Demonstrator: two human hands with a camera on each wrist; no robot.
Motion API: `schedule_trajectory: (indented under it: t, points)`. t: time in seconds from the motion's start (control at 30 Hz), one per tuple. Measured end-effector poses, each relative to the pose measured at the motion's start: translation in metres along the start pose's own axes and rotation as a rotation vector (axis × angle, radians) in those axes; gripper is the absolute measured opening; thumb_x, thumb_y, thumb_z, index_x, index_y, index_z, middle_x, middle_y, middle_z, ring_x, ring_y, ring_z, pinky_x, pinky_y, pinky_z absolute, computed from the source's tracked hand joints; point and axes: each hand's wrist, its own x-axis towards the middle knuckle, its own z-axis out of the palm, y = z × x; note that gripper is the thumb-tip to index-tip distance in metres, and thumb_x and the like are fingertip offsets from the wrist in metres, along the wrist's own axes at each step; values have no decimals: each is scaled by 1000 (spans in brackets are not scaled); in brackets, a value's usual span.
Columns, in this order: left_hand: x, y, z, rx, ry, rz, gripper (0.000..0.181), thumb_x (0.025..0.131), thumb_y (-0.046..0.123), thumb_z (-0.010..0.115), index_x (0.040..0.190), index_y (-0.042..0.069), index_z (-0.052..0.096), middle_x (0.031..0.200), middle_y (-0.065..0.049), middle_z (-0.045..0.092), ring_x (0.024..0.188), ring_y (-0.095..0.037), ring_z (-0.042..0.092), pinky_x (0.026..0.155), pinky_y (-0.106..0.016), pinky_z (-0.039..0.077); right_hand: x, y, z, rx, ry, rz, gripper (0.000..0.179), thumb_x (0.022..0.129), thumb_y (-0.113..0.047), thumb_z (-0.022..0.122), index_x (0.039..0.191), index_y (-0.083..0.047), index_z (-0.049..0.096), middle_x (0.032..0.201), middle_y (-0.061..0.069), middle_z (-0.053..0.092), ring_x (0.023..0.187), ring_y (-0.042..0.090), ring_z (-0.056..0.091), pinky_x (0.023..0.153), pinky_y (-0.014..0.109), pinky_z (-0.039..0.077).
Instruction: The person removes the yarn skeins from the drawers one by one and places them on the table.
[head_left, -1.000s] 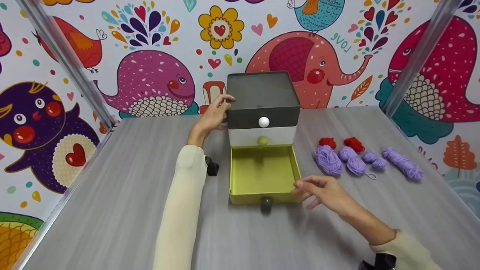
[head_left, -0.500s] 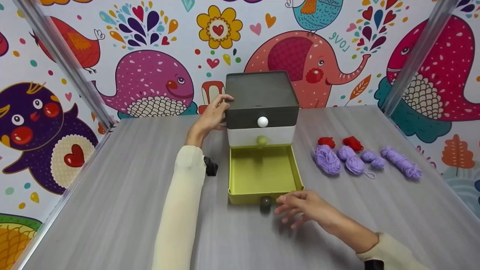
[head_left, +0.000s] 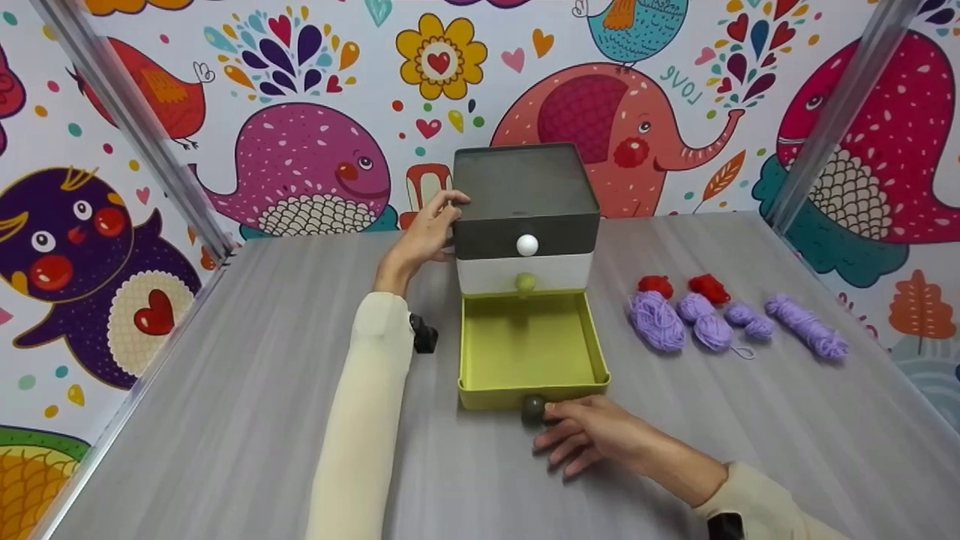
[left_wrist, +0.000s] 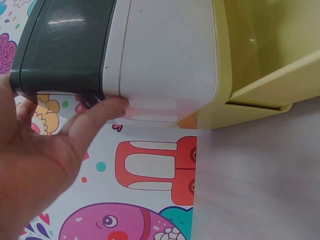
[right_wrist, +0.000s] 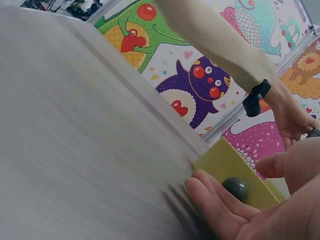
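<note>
A small stacked drawer box (head_left: 525,180) has a dark green top tier, a white middle tier and a yellow-green bottom. Its bottom drawer (head_left: 532,352) is pulled out, with nothing inside. My left hand (head_left: 424,236) holds the box's left side, fingers over the top edge and thumb against the side, as the left wrist view shows. By the drawer's dark round knob (head_left: 533,409) is my right hand (head_left: 607,435), fingers loosely spread. In the right wrist view the knob (right_wrist: 235,188) lies between thumb and fingers, ungripped; whether a fingertip touches it I cannot tell.
Right of the box lie several purple yarn bundles (head_left: 656,321), with two small red bundles (head_left: 708,288) behind them. A cartoon-printed wall (head_left: 315,165) with metal posts encloses the grey table (head_left: 247,390).
From the drawer's right front corner, my right hand has moved left and toward me, down to the knob. The left hand, box and drawer have stayed put.
</note>
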Motion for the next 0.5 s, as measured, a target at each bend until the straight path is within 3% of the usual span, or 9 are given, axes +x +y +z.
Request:
schedule_trajectory:
  t: [0.27, 0.5]
  points:
    - [1, 0, 0, -17, -4, 3, 33, 106, 27, 35, 137, 24, 45, 148, -15, 40, 129, -45, 53, 102, -64, 47, 8, 4, 6, 90, -38, 22, 43, 99, -39, 56, 115, 0, 51, 102, 10, 78, 76, 15, 73, 70, 37, 62]
    - [2, 0, 0, 20, 3, -16, 31, 107, 29, 36, 136, 28, 46, 147, -12, 42, 126, -38, 55, 102, -62, 48, 17, 9, 10, 147, -47, 45, 50, 98, -41, 57, 120, 4, 52, 96, 7, 78, 70, 13, 72, 68, 33, 62]
